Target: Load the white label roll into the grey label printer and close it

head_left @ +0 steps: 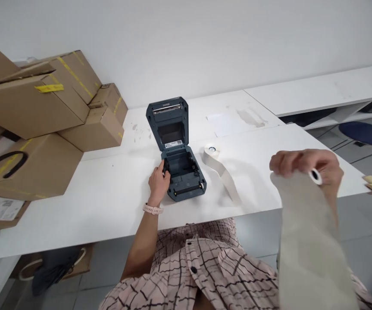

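left hand touching one opened printer, grip unclear, right hand holding one paper roll, one label roll on table

Cool, fairly bright light spreads evenly over the printer and the white table around it; the light's source is out of view. Soft, pale shadows lie on the table right of the printer. A glint runs along the metal bar in its raised lid. Well right of the printer, the right hand and its paper look blurred. Boxes left of the printer appear stretched; the far right corners darken.
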Motion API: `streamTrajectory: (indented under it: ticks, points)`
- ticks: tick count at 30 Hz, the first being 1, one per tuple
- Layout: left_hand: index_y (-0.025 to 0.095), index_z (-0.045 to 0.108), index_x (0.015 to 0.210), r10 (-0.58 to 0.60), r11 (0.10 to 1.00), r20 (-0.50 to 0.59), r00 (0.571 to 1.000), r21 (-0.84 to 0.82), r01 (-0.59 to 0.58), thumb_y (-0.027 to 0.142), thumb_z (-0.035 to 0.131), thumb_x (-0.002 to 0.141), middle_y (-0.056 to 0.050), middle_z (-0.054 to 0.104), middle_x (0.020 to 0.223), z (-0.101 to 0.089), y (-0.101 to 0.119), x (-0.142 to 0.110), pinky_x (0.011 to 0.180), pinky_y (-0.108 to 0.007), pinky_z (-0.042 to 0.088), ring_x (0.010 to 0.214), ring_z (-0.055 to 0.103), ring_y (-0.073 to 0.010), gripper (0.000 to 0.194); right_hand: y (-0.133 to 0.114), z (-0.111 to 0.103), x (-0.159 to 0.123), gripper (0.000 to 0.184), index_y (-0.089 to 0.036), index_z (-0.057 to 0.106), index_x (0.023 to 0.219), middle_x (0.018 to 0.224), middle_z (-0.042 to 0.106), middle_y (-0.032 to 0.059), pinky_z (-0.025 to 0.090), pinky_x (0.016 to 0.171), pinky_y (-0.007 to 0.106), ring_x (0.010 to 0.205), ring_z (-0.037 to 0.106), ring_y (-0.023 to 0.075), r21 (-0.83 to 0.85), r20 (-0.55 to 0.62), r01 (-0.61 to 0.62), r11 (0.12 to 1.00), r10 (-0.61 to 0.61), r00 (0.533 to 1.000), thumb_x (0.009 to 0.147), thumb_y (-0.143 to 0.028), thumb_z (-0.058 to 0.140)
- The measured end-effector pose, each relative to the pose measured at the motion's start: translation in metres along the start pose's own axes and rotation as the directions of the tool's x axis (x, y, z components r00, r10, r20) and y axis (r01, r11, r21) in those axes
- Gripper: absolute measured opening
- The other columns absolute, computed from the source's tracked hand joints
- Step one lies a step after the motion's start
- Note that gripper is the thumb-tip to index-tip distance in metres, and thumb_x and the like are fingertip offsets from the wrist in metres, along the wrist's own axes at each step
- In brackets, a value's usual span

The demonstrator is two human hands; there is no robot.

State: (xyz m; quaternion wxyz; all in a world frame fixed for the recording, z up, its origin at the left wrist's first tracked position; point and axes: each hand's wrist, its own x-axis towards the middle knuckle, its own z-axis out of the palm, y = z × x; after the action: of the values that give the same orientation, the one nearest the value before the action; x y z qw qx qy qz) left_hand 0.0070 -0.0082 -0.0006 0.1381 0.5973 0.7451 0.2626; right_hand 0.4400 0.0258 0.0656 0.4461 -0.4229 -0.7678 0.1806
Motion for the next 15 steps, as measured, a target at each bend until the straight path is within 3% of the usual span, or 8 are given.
streamTrajectory:
  ticks: [2, 4, 7, 11, 13, 15]
  points:
    - [0.018, 0.046, 0.152, -0.014, 1.000, -0.008, 1.000, -0.015, 0.014, 0.028, 0.043, 0.093, -0.012, 0.067, 0.101, 0.000, 0.000, 0.000, 0.081, -0.038, 0.050, 0.093, 0.065, -0.0272, 0.060, 0.015, -0.009, -0.012, 0.047, -0.030, 0.073, 0.077, 0.081, 0.073, 0.0172, 0.048, 0.065, 0.054, 0.081, 0.071, 0.0286, 0.238, 0.200, -0.193, 0.952, 0.146, 0.969, 0.068, -0.076, 0.076]
    - [0.018, 0.046, 0.152, -0.023, 0.999, -0.013, 1.000, -0.042, 0.022, 0.028, 0.045, 0.093, -0.012, 0.068, 0.101, 0.001, 0.000, 0.000, 0.082, -0.038, 0.050, 0.092, 0.065, -0.0262, 0.060, 0.031, -0.001, -0.009, 0.042, -0.029, 0.074, 0.093, 0.099, 0.075, 0.0178, 0.050, 0.077, 0.054, 0.096, 0.069, 0.0314, 0.298, 0.377, -0.366, 0.882, 0.243, 0.894, 0.065, -0.058, 0.088]
    - [0.020, 0.046, 0.151, -0.030, 0.996, -0.016, 0.999, -0.086, 0.028, 0.028, 0.046, 0.093, -0.010, 0.069, 0.100, 0.000, -0.001, 0.000, 0.082, -0.036, 0.050, 0.090, 0.065, -0.0239, 0.059, 0.058, 0.029, 0.004, 0.043, -0.025, 0.072, 0.099, 0.115, 0.072, 0.0154, 0.052, 0.087, 0.049, 0.100, 0.066, 0.0281, 0.216, 0.434, -0.473, 0.854, 0.350, 0.830, 0.068, -0.051, 0.085]
    - [0.019, 0.044, 0.152, -0.029, 0.995, -0.018, 0.999, -0.098, 0.027, 0.030, 0.047, 0.093, -0.009, 0.070, 0.099, -0.001, -0.002, 0.000, 0.081, -0.035, 0.051, 0.088, 0.066, -0.0221, 0.061, 0.091, 0.066, 0.009, 0.044, -0.022, 0.069, 0.102, 0.113, 0.071, 0.0089, 0.053, 0.086, 0.044, 0.088, 0.064, 0.0212, 0.177, 0.490, -0.562, 0.808, 0.423, 0.762, 0.067, -0.044, 0.083]
    - [0.018, 0.041, 0.154, -0.014, 0.997, -0.022, 1.000, -0.073, 0.012, 0.029, 0.047, 0.093, -0.008, 0.070, 0.098, -0.001, -0.002, 0.000, 0.081, -0.036, 0.051, 0.087, 0.066, -0.0226, 0.062, 0.099, 0.069, 0.008, 0.047, -0.024, 0.070, 0.110, 0.117, 0.071, 0.0077, 0.054, 0.090, 0.047, 0.091, 0.066, 0.0223, 0.170, 0.528, -0.573, 0.802, 0.417, 0.740, 0.068, -0.041, 0.081]
    - [0.017, 0.036, 0.157, 0.008, 0.999, -0.019, 1.000, -0.031, -0.008, 0.028, 0.045, 0.093, -0.008, 0.070, 0.094, -0.002, 0.000, 0.001, 0.080, -0.037, 0.050, 0.085, 0.066, -0.0236, 0.065, 0.100, 0.063, 0.011, 0.056, -0.028, 0.067, 0.124, 0.132, 0.067, 0.0079, 0.050, 0.102, 0.052, 0.109, 0.065, 0.0272, 0.182, 0.556, -0.557, 0.811, 0.382, 0.738, 0.071, -0.039, 0.080]
